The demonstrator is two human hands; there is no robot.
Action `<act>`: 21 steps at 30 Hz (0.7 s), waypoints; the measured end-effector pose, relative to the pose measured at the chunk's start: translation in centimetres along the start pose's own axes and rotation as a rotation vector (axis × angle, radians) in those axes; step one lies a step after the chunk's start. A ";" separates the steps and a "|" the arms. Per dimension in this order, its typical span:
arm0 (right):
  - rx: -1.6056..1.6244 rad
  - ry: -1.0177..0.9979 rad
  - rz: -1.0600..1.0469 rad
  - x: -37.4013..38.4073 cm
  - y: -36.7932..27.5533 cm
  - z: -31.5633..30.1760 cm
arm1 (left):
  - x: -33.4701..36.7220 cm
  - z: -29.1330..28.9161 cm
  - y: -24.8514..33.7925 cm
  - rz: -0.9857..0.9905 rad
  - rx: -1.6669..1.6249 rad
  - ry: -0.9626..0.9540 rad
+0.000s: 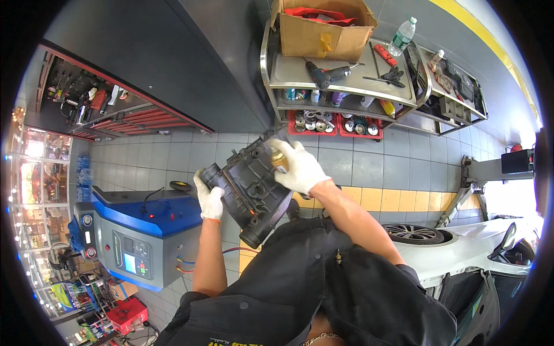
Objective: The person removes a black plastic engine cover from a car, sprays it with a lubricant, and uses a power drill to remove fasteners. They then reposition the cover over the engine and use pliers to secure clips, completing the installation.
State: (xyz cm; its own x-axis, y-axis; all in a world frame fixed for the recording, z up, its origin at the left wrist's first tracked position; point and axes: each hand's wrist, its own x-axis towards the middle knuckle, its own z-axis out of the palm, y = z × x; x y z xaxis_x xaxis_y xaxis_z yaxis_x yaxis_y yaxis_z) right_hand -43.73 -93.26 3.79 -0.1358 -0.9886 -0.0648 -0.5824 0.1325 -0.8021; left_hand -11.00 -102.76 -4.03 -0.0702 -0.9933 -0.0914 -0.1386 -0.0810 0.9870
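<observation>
A black moulded plastic car part (245,179), ribbed and with a round pipe-like opening at its near end, is held tilted in front of my body. It looks like an air intake housing. My left hand (209,197), in a white knit glove, grips its left edge by a round neck. Over the part's upper right side, my gloved right hand (301,167) closes round a small gold-brown object (280,160). The fingers cover much of that object, so its kind is unclear. A small orange spot shows on the part's lower side.
A steel trolley (288,69) at the back carries a cardboard box (329,37), a cordless drill (323,75) and a plastic bottle (403,36). Red trays (312,122) sit beneath. A blue-grey service machine (144,242) stands left; a white car (456,254) is at right.
</observation>
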 end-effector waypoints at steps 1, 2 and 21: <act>-0.052 -0.036 0.018 0.2 -0.7 0.2 | 0.0 0.2 0.0 -0.057 0.009 0.003; -0.069 -0.050 0.023 0.2 -1.3 0.6 | -0.1 0.4 -0.1 -0.039 0.022 0.005; -0.101 -0.020 0.073 -0.9 1.2 0.9 | 0.4 3.1 0.3 0.026 0.145 -0.074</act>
State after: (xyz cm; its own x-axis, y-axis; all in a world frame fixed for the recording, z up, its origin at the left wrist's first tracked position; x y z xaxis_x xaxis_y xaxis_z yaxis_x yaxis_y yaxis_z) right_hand -43.64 -92.28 2.36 -0.1654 -0.9771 -0.1338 -0.6496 0.2100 -0.7307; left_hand -14.10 -102.95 -4.14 -0.1474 -0.9858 -0.0807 -0.2769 -0.0372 0.9602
